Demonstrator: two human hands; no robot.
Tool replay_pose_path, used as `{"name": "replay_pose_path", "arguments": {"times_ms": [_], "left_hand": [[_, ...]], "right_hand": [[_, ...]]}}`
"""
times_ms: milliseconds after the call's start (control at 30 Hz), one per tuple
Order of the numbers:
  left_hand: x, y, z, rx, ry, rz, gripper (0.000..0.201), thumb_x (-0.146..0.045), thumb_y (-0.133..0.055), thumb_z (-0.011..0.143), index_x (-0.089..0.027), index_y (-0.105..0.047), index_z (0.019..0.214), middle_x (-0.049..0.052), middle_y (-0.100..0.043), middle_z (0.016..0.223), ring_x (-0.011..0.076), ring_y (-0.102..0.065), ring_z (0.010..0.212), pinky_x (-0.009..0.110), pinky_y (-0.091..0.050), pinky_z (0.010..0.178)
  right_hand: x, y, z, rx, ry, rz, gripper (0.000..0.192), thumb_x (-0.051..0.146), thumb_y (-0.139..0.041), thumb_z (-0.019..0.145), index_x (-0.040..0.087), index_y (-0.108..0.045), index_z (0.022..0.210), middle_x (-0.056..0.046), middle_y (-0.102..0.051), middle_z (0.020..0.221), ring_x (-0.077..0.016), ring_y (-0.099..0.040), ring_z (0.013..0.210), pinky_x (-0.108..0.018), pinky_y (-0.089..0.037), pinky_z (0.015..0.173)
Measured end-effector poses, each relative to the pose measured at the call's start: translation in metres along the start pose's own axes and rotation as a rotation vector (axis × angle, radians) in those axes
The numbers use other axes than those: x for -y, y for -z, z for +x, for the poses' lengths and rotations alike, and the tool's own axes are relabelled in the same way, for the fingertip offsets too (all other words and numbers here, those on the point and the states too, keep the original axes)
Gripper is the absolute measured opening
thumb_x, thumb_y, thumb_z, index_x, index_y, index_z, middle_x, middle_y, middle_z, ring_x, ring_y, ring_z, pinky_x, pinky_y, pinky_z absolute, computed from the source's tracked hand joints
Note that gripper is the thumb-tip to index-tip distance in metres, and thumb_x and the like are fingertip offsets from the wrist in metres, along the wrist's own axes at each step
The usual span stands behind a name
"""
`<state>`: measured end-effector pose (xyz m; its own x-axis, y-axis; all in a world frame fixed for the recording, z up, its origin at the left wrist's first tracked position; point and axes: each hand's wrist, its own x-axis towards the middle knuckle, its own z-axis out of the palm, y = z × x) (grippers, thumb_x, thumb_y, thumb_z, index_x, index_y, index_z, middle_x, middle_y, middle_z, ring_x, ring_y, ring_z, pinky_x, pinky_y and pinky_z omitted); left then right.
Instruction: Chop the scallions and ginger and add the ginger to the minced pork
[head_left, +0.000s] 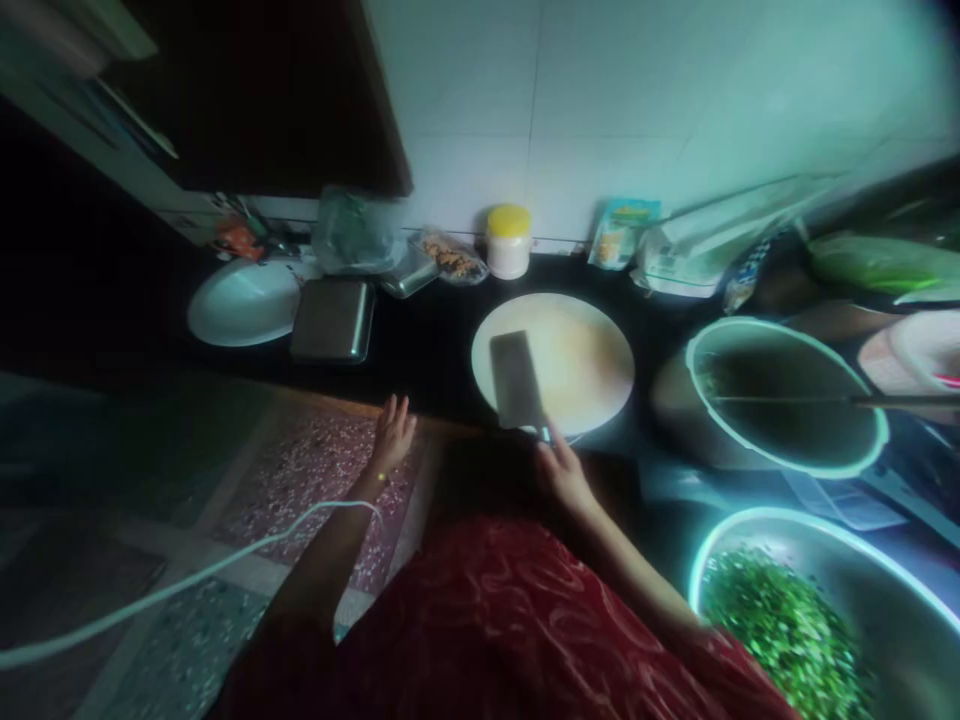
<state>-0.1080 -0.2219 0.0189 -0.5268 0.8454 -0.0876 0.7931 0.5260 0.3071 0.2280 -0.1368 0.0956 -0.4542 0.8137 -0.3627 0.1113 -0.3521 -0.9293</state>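
**Cleaver in hand over a bare board**

Your right hand (562, 472) has its fingers clamped on the handle of the cleaver (516, 380), whose flat blade lies over the near-left part of the round board (592, 350). Your left hand (391, 432) hangs free at the bench edge, fingers spread apart, holding nothing.

Nothing shows on the board, while the steel bowl (892, 590) at near right is already heaped with chopped greens (780, 625), so the cutting looks largely done; whether more is left, the pictures do not say. To the right of the board stands a dark pot (862, 455) with a thin utensil laid across it. Along the far wall sit a yellow-lidded jar (508, 242), packets and a tin (334, 320), with a white plate (244, 302) at far left.
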Motion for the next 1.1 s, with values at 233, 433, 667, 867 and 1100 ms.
{"name": "replay_pose_path", "arguments": {"times_ms": [233, 433, 667, 867, 1100], "left_hand": [[0.041, 0.008, 0.131, 0.001, 0.055, 0.030, 0.062, -0.038, -0.032, 0.095, -0.005, -0.022, 0.148, 0.022, -0.012, 0.154, 0.0336, -0.012, 0.142, 0.049, -0.016, 0.113], [0.036, -0.022, 0.198, 0.009, -0.239, 0.035, 0.068, -0.041, -0.028, 0.098, 0.010, -0.019, 0.141, 0.027, -0.015, 0.150, 0.0348, -0.011, 0.140, 0.052, -0.008, 0.111], [-0.048, -0.065, 0.087, 0.145, -0.811, 0.023, 0.075, -0.045, -0.038, 0.092, 0.009, -0.027, 0.142, 0.028, -0.021, 0.150, 0.0345, -0.015, 0.142, 0.044, -0.011, 0.116], [-0.056, -0.062, 0.024, 0.535, -1.468, -0.095, 0.057, -0.045, -0.039, 0.092, -0.016, -0.042, 0.141, 0.011, -0.036, 0.148, 0.0237, -0.027, 0.140, 0.039, -0.019, 0.115], [0.037, -0.018, 0.063, 0.141, -0.781, -0.081, 0.060, -0.039, -0.032, 0.093, -0.015, -0.026, 0.148, 0.014, -0.025, 0.153, 0.0290, -0.016, 0.143, 0.048, -0.016, 0.114]], "right_hand": [[0.007, 0.006, -0.072, -0.489, 0.012, 0.039, 0.085, 0.051, -0.062, 0.076, 0.026, -0.025, 0.148, 0.008, -0.049, 0.057, -0.0073, -0.043, 0.043, -0.018, -0.040, 0.040], [-0.014, -0.056, -0.154, -1.060, -0.092, 0.045, 0.091, 0.053, -0.066, 0.072, 0.026, -0.024, 0.148, 0.009, -0.047, 0.054, -0.0057, -0.040, 0.036, -0.015, -0.034, 0.033], [-0.026, -0.125, -0.226, -1.445, -0.180, 0.083, 0.083, 0.051, -0.064, 0.075, 0.031, -0.026, 0.147, 0.009, -0.048, 0.056, -0.0051, -0.041, 0.036, -0.014, -0.033, 0.032], [-0.040, -0.152, -0.256, -1.550, -0.138, 0.142, 0.083, 0.049, -0.066, 0.074, 0.031, -0.028, 0.146, 0.008, -0.050, 0.057, -0.0057, -0.043, 0.037, -0.016, -0.037, 0.034], [-0.071, -0.171, -0.307, -1.654, -0.073, 0.168, 0.082, 0.048, -0.065, 0.075, 0.032, -0.028, 0.145, 0.009, -0.051, 0.058, -0.0063, -0.045, 0.037, -0.018, -0.040, 0.036]]}}
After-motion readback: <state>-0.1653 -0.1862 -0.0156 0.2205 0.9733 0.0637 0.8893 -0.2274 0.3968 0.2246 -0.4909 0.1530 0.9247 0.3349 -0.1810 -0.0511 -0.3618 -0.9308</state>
